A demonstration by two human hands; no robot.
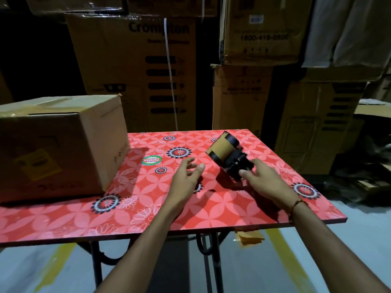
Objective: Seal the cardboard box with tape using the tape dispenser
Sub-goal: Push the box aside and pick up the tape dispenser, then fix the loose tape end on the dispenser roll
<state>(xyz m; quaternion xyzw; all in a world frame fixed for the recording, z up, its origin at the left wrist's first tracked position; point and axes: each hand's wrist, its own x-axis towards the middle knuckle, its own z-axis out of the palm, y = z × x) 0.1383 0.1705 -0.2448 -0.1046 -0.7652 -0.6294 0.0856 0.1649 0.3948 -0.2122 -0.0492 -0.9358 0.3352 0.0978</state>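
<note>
Right hand (262,178) grips dispenser (230,157) handle, brown roll tilted up, far right of table (190,212). Left hand (186,174) empty, fingers spread loose above the top. Box (57,144) sits at left, flaps down, old tape on top. Table sticker (151,160) reads "Patelsa"; carton (135,68) behind reads "Crompton".

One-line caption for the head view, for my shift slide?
Right hand grasps tape dispenser on red table; left hand open; cardboard box waits.
</note>
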